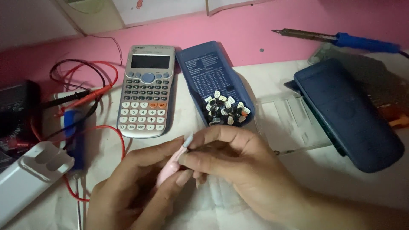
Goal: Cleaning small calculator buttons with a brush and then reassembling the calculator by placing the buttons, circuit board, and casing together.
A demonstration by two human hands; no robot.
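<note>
Pink tabletop (264, 34) under dim light: left hand (132, 191) and right hand (230, 164) meet, both pinching a small pink tool (170, 168) near the front edge, below the calculator (147, 91) and blue cover (215, 81) holding loose keys (226, 110). Step judged: fingertip adjustment, demanding steady grip.

One head-worn cam, looking steeply down from the wearer's own position onto a pink tabletop (264, 34) partly covered w/ white cloth (264, 76). Close range: both bare hands (238, 166) fill the lower centre, forearms cut off by the bottom edge. View faces fwd, away from the wearer; silver scientific calculator (147, 91) sits mid-frame, wall edge at top. No 2nd view.
</note>
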